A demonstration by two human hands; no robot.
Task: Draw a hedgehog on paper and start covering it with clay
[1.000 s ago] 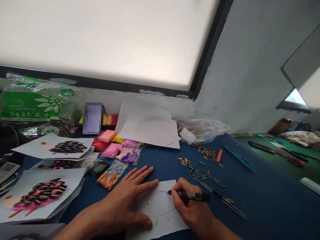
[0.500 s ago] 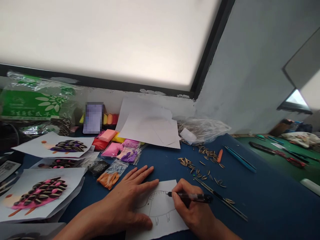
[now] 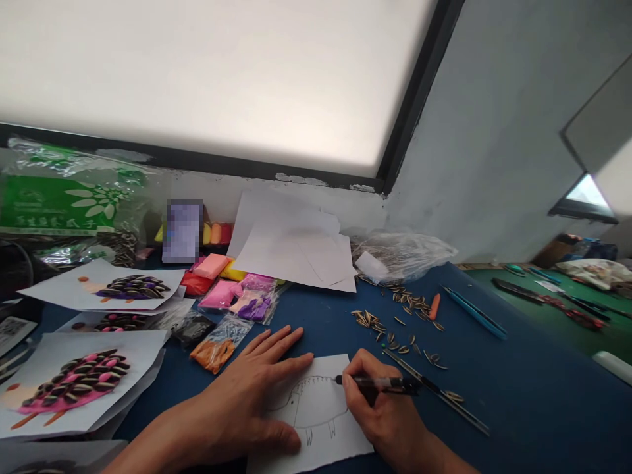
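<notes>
A white sheet of paper (image 3: 320, 411) lies on the blue table in front of me, with a pen outline of a hedgehog-like animal on it. My left hand (image 3: 257, 392) rests flat with fingers spread, its thumb and palm on the paper's left part. A black pen (image 3: 378, 383) is pinched in my right hand (image 3: 380, 411), its tip at the upper right of the outline. Short spine strokes run along the animal's back. Right of the pen hand lie loose sunflower seeds (image 3: 395, 343) and long metal tweezers (image 3: 434, 392).
At the left are finished hedgehog pictures (image 3: 74, 385) made with seeds and clay. Clay packets (image 3: 214, 352), paper sheets (image 3: 299, 253) and a green seed bag (image 3: 59, 204) stand toward the wall. Blue tweezers (image 3: 474, 313) and an orange clay stick (image 3: 434, 307) lie at the right.
The pen tip has moved slightly right along the animal's back, with my right hand following. My left hand stays in place.
</notes>
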